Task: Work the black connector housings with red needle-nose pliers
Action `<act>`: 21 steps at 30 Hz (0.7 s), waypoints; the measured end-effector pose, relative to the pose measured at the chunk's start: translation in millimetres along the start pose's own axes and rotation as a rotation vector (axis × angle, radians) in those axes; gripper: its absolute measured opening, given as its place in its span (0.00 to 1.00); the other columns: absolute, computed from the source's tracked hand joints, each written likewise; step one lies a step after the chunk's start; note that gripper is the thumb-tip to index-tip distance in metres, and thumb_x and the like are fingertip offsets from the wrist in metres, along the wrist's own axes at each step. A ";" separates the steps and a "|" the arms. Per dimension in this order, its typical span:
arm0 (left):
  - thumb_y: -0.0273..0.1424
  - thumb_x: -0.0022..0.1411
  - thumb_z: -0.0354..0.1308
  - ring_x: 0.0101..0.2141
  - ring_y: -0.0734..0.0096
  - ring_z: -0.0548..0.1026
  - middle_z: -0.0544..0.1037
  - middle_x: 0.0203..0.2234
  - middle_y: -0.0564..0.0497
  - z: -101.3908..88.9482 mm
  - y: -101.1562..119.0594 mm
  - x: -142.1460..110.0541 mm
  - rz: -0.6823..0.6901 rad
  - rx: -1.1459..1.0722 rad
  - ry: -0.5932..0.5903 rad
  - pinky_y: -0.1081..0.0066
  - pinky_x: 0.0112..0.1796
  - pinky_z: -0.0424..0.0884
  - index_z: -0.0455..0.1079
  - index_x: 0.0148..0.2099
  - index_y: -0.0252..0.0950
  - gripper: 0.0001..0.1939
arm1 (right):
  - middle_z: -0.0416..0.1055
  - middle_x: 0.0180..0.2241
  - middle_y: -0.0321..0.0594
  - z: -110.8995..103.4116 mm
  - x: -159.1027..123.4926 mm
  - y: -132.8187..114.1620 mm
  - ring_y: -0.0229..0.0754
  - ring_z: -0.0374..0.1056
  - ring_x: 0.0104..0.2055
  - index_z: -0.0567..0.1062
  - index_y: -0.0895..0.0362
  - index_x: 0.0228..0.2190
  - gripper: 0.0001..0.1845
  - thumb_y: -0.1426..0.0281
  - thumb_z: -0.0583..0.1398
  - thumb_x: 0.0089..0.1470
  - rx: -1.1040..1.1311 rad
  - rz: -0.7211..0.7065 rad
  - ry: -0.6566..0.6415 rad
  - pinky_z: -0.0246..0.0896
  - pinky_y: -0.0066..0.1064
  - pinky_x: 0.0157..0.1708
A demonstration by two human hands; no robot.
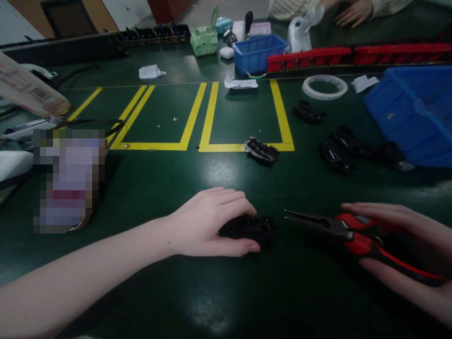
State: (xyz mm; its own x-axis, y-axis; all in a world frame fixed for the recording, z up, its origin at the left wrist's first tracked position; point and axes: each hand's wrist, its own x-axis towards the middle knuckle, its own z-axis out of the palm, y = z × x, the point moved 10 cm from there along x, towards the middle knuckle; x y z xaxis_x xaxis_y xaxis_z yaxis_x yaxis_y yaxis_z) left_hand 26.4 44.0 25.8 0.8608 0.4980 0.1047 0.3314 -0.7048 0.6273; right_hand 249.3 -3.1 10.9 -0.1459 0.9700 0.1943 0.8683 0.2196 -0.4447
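Note:
My left hand (215,221) is closed around a small black plastic part (249,228) on the dark green table (226,292), thumb along its near side and fingers over its far side. At the right, my right hand (402,245) grips needle-nose pliers (353,230) with red and black handles. Their thin jaws are slightly parted and point left towards the black part, apart from it. Beyond my left hand lies another black part with greyish edges (263,150), resting across a yellow tape line.
Several more black parts (337,153) lie by a blue bin (416,113) at the right. A tape roll (325,88), a blue basket (259,52) and red strips (310,59) are farther back. A blurred-out package (76,181) stands left. Another person's hand (355,12) rests at the far edge.

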 end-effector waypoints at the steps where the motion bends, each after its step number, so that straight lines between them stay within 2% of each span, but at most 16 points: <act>1: 0.44 0.65 0.54 0.31 0.72 0.70 0.73 0.31 0.53 0.1 -0.1 -0.1 -0.004 -0.008 -0.005 0.72 0.31 0.62 0.68 0.42 0.34 0.17 | 0.73 0.46 0.38 0.4 -1.0 -3.0 0.50 0.72 0.43 0.69 0.44 0.49 0.25 0.52 0.59 0.50 0.002 -0.019 -0.007 0.70 0.44 0.42; 5: 0.43 0.64 0.56 0.30 0.73 0.70 0.72 0.31 0.54 0.6 1.0 -0.1 -0.002 0.005 -0.013 0.72 0.31 0.61 0.68 0.42 0.34 0.16 | 0.73 0.45 0.38 0.1 -2.9 -18.9 0.47 0.72 0.42 0.69 0.45 0.48 0.24 0.53 0.60 0.50 -0.029 -0.104 -0.015 0.71 0.38 0.40; 9: 0.44 0.64 0.56 0.31 0.73 0.70 0.72 0.32 0.54 2.8 2.8 -0.2 0.014 0.026 -0.016 0.72 0.31 0.61 0.67 0.43 0.34 0.16 | 0.73 0.45 0.36 0.2 -3.3 -23.8 0.45 0.72 0.42 0.69 0.45 0.49 0.24 0.52 0.59 0.51 -0.048 -0.124 -0.011 0.70 0.35 0.40; 16: 0.45 0.64 0.56 0.31 0.72 0.70 0.73 0.34 0.52 6.7 13.5 -2.5 0.115 0.100 -0.011 0.71 0.31 0.61 0.68 0.44 0.33 0.18 | 0.72 0.44 0.33 -2.4 -2.8 -40.6 0.39 0.73 0.40 0.70 0.48 0.48 0.24 0.54 0.60 0.50 -0.075 -0.271 0.030 0.70 0.27 0.40; 21: 0.45 0.62 0.58 0.30 0.72 0.70 0.73 0.32 0.53 4.8 14.8 -2.8 0.119 0.166 0.031 0.72 0.29 0.61 0.68 0.42 0.34 0.18 | 0.72 0.45 0.33 -4.7 -4.0 -44.1 0.37 0.72 0.40 0.71 0.50 0.47 0.24 0.55 0.60 0.50 -0.094 -0.301 0.045 0.68 0.26 0.41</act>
State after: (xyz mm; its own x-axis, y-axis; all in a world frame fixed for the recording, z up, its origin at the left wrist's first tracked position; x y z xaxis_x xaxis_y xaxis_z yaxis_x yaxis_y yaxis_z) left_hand 30.7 29.7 31.1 0.8865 0.4194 0.1956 0.2891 -0.8319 0.4737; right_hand 213.8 -17.2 33.9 -0.3834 0.8569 0.3445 0.8298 0.4834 -0.2789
